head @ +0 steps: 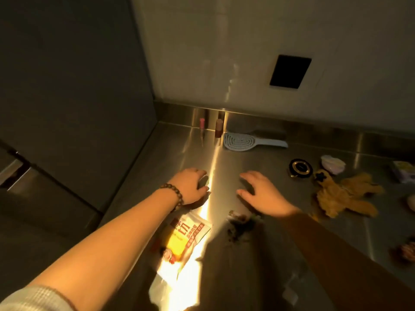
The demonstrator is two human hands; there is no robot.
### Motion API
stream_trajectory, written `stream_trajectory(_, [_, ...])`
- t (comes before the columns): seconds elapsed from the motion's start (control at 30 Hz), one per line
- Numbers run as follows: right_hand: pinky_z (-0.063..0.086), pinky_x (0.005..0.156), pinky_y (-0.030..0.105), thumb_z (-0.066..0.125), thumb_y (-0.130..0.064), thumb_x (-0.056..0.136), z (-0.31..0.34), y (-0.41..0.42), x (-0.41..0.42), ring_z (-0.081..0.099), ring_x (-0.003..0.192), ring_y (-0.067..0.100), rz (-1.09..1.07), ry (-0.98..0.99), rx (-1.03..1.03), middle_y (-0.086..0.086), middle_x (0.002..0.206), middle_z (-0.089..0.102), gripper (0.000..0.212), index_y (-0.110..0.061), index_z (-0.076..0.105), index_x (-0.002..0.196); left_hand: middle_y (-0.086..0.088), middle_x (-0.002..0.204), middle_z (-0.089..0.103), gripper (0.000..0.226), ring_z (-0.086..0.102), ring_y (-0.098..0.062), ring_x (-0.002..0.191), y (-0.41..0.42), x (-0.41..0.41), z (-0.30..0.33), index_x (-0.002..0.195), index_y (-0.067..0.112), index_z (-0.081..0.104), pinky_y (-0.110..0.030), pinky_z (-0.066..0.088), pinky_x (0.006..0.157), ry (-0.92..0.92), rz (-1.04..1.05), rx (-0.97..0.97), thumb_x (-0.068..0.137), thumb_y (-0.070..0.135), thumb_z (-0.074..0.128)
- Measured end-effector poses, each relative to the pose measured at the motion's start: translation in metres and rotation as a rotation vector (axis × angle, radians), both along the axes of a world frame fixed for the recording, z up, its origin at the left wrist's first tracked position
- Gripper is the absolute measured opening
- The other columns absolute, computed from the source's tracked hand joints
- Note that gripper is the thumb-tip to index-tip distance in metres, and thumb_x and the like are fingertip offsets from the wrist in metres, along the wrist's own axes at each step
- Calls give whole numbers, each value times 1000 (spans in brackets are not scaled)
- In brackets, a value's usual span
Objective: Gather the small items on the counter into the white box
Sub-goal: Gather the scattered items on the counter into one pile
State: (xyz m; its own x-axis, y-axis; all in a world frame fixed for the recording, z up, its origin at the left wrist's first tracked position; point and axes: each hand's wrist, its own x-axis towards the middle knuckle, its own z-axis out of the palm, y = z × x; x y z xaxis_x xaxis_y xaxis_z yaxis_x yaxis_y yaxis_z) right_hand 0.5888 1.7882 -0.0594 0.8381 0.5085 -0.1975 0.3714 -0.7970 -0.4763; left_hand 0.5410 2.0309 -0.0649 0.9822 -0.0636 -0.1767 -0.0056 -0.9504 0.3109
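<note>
Left hand: the left hand (192,185) reaches out over the steel counter (247,254), fingers loosely bent and spread, gripping nothing; a bead bracelet (174,195) circles its wrist.
Right hand: the right hand (260,194) is held palm down near the left one, fingers relaxed and apart, nothing in them.
Back of counter: a pink tube (202,124) and a brown bottle (218,128) stand upright by the back edge, just left of a pale hairbrush (244,141) lying flat.
Right side: a round black compact (300,168), a pale puff-like item (332,164), perhaps a sponge, and a tan plush toy (343,194).
Near side: a printed packet (186,234) under the left forearm, a dark crumpled scrap (241,225) beside it.
White box: not seen here.
</note>
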Motion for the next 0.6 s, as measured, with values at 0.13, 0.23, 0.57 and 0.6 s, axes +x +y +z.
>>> stream_trajectory(0.13, [17, 118, 48, 58, -71, 74, -9, -11, -45, 6, 148, 26, 135, 44, -133, -1, 161, 6, 87, -45, 18, 148, -8, 151, 25, 92, 28, -29, 135, 5, -69, -7, 148, 25, 13, -44, 27, 111, 40, 106, 68, 76, 75, 42])
stream_trajectory(0.23, [10, 118, 55, 58, -80, 64, -21, -10, -64, -5, 148, 27, 194, 42, -225, -6, 161, -9, 102, -54, 2, 146, -8, 158, -2, 114, 5, -34, 143, -6, -106, -22, 148, 29, -9, -49, 11, 115, 116, 218, 64, 62, 92, 32])
stream_trajectory(0.57, [35, 103, 37, 58, -53, 85, -35, -10, -92, 36, 128, 16, 251, -147, -210, -9, 143, 43, 55, -39, 46, 136, -1, 136, 34, 93, 36, -20, 117, -40, -150, -54, 142, 32, 10, -40, 35, 101, -87, 394, 99, 68, 75, 44])
stream_trajectory(0.6, [38, 101, 35, 58, -45, 87, -34, -9, -92, 39, 125, 16, 236, -137, -181, -9, 139, 47, 47, -36, 51, 133, 0, 130, 39, 85, 38, -17, 110, -41, -147, -53, 139, 32, 16, -38, 39, 96, -120, 401, 85, 70, 71, 45])
